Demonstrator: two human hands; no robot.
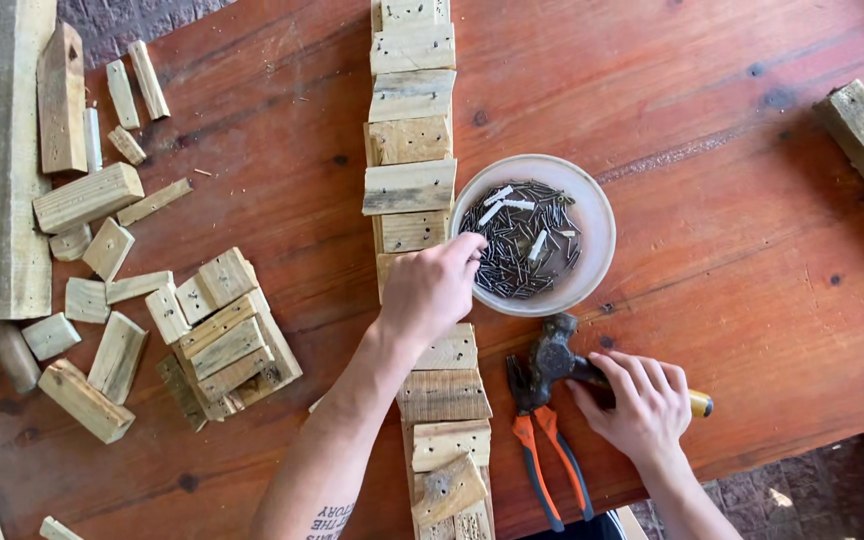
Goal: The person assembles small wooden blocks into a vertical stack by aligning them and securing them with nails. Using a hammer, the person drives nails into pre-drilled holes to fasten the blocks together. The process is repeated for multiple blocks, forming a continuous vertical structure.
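Clearly both hands are busy at once on the red wooden table [732, 200]. The left hand [430, 290] reaches right from above a row of wooden blocks [410, 190] into a pale bowl [600, 215], its fingers bunched and dipping among the small dark nails [522, 255] at the bowl's near-left edge; whether it has already pinched one I cannot tell. The bowl sits just right of the row, so nails are within easy reach of the work. The right hand [642, 405] lies nearer and further right, curled loosely over the handle of a hammer [557, 355], whose dark head points left toward the blocks. Orange-handled pliers [542, 450] lie just near-left of that hand, touching or almost touching the hammer head. The row of blocks runs from far to near down the middle of the table, many showing small holes. Off to the left, loose wood offcuts [222, 330] are heaped beside a long plank [14, 160], kept apart from the row.
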